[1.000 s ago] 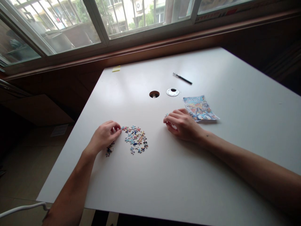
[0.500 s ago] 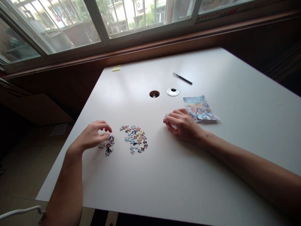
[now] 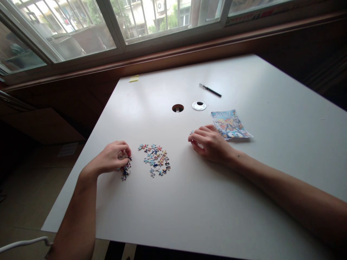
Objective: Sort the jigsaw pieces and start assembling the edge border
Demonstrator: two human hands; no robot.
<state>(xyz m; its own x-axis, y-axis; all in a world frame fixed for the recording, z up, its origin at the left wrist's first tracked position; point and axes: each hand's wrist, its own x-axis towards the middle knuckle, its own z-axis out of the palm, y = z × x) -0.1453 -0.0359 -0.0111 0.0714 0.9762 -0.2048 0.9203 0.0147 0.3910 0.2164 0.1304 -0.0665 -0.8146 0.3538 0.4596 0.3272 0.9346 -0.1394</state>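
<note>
A person's left hand [image 3: 112, 157] bends over a small heap of jigsaw pieces [image 3: 125, 171] on a white counter [image 3: 176, 213] beside a window [image 3: 168, 18]. Thumb and forefinger curve close to each other above the heap, but whether this grip has met on a piece cannot be told from here. The right hand [image 3: 207, 142] rests farther across, fingers curled down with a bluish piece [image 3: 192, 132] just beyond them; what its grip may hold is hidden too.

Lifting from a heap like this probably goes best with a light pinch on the edge of one top piece, drawn straight up so that its neighbors stay put. A low, sweeping hand would likely scatter them.

A looser spread of jigsaw pieces [image 3: 157, 159] lies between the hands, close enough to the left fingers to be brushed. The left hand itself hides part of the heap. A printed picture sheet [image 3: 231, 126] lies beside the right hand. Beyond are an uncovered cable hole [image 3: 178, 108], where a stray piece could drop, a round grommet cover [image 3: 199, 105], a black pen [image 3: 210, 90] and a yellow sticky note [image 3: 133, 78].
</note>
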